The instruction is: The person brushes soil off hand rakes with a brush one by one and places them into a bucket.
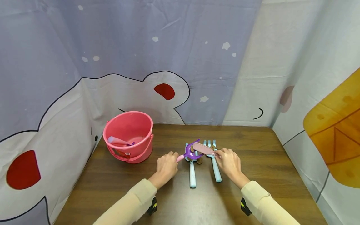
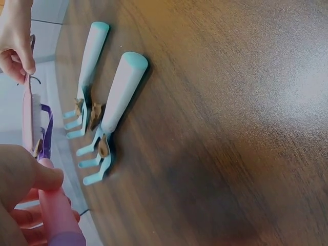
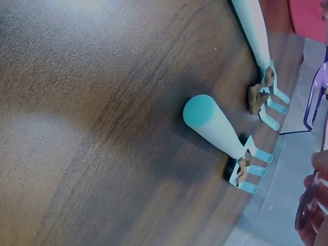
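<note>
My left hand grips the pink handle of a small hand fork with purple prongs, raised above the table. From the other side, my right hand holds a pink brush by its handle. The brush head lies against the purple fork, and its pale bristles face the prongs in the left wrist view. A bit of brown clump shows between them. Below lie two light-blue forks, a left one and a right one, with brown clumps on and beside their prongs.
A pink bucket stands at the back left, its handle hanging down in front. Inside leans another tool with a lilac-pink handle and a purple head. A printed curtain hangs behind and beside the wooden table.
</note>
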A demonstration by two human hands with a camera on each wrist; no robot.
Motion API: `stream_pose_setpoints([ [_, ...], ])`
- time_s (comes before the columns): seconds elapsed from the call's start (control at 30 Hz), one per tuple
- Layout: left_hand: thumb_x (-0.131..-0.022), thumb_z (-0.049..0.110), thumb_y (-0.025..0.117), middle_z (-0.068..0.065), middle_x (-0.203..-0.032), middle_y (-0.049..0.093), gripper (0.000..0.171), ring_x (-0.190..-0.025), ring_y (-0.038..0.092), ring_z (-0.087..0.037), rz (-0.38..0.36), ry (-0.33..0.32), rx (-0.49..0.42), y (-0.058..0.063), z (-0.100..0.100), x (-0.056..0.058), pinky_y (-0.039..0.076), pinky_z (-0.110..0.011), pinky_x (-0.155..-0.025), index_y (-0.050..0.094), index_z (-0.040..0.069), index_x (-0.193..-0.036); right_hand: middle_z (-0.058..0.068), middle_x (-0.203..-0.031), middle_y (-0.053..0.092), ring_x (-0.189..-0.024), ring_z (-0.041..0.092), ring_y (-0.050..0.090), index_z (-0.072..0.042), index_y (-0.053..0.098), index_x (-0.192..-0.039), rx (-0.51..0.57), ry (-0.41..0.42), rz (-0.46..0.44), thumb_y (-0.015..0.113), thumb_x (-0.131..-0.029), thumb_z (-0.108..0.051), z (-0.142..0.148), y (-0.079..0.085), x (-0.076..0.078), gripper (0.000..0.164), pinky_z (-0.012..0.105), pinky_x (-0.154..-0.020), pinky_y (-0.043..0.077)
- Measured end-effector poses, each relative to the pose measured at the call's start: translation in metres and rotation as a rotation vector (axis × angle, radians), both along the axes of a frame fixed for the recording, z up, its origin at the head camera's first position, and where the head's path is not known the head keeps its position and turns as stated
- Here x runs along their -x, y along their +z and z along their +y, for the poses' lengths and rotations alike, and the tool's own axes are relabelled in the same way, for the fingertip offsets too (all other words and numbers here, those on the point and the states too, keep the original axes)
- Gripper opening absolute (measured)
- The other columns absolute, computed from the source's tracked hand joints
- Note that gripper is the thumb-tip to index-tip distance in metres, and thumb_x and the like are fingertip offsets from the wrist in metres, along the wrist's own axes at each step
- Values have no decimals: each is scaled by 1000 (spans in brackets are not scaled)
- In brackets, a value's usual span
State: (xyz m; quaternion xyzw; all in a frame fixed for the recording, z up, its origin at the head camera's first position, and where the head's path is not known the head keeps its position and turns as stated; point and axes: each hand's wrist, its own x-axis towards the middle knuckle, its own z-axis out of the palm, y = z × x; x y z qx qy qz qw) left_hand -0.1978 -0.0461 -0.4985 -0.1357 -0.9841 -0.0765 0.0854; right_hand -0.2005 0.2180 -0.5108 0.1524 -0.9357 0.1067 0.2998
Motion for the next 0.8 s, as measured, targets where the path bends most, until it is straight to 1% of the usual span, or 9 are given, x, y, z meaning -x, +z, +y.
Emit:
stream_pose_setpoints([
  [0.23, -74, 24, 75, 1, -70, 52, 23, -58, 55, -20, -15, 13, -5, 0, -3, 0, 40, -33, -46, 61, 14, -89, 3, -74, 65, -64, 26, 59, -15, 72, -85, 48, -7, 85, 74, -71, -13, 3, 3, 3, 15, 38, -51, 45],
  [0.3, -73, 23, 75, 1, -69, 51, 23, -58, 55, -20, -16, 19, -11, 0, -5, 0, 40, -33, -46, 61, 14, -88, 3, -74, 65, -64, 26, 59, -15, 72, -85, 65, -9, 98, 74, -70, -13, 3, 4, 4, 15, 39, -52, 45],
  [0.4, -72, 22, 75, 1, -70, 52, 22, -59, 56, -21, -6, 21, -23, -1, -6, -1, 41, -34, -46, 61, 14, -87, 1, -75, 66, -65, 25, 59, -16, 72, -85, 82, 1, 87, 75, -69, -14, -3, 6, 2, 17, 38, -52, 46],
  [0.67, -72, 25, 76, 1, -72, 55, 25, -63, 61, -24, 31, -13, -43, 1, 1, -5, 45, -37, -49, 62, 13, -89, -4, -76, 64, -65, 16, 57, -18, 72, -90, 54, 98, 29, 76, -69, -16, -32, 7, -7, 22, 32, -53, 46],
  [0.8, -73, 24, 75, 1, -71, 54, 24, -63, 62, -25, 40, -18, -54, 2, 4, -7, 46, -37, -50, 63, 13, -90, -5, -75, 63, -65, 14, 55, -19, 72, -90, 52, 119, 17, 77, -69, -17, -40, 6, -9, 22, 30, -52, 45],
])
